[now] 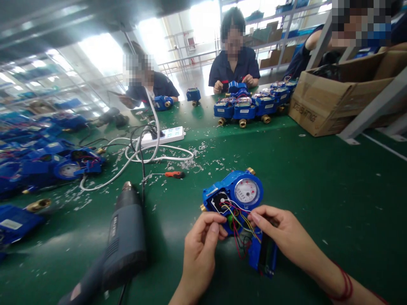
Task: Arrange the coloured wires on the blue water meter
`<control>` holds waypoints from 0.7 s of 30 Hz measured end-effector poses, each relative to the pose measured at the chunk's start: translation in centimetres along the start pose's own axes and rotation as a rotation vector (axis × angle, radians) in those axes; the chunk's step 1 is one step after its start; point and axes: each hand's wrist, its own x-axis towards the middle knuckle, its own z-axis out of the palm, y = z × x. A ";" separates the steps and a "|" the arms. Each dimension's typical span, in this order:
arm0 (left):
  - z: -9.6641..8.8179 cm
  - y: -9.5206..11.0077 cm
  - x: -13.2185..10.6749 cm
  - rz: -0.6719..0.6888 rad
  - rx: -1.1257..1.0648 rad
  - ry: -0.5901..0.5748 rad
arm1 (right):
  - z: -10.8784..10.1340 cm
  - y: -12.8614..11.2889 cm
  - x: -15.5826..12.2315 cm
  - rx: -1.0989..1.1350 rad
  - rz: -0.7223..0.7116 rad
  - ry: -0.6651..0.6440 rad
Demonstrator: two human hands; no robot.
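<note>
A blue water meter (235, 195) with a round white dial lies on the green table (318, 182) in front of me, its cover off. Red, yellow and black wires (239, 220) spill from its open housing. My left hand (201, 250) pinches those wires at the near left side of the meter, fingers closed. My right hand (280, 235) pinches the wires from the right, and it rests over a blue cover piece (262, 254) that hangs from the wires.
A dark heat gun (122, 241) lies at my left. An orange-handled screwdriver (173, 174), a white power strip (167, 136) with cables and plastic scraps lie beyond. Several blue meters crowd the left edge and the far side, where three people sit. A cardboard box (337, 99) stands right.
</note>
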 end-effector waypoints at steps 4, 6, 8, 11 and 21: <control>0.3 0.0 -0.1 0.011 0.130 0.029 | -0.4 -0.1 0.1 0.201 0.063 -0.007; 0.3 -0.1 0.0 0.020 0.167 0.046 | -0.4 -0.1 0.2 0.323 0.110 -0.029; 0.2 0.0 0.2 0.025 0.210 0.056 | -0.3 0.0 0.3 0.432 0.151 -0.047; 0.1 0.4 0.3 0.116 0.312 0.086 | -0.1 0.1 0.3 0.529 0.166 -0.075; 2.6 -0.1 -2.6 0.479 0.845 -0.016 | -0.2 -0.2 0.0 0.377 0.050 -0.118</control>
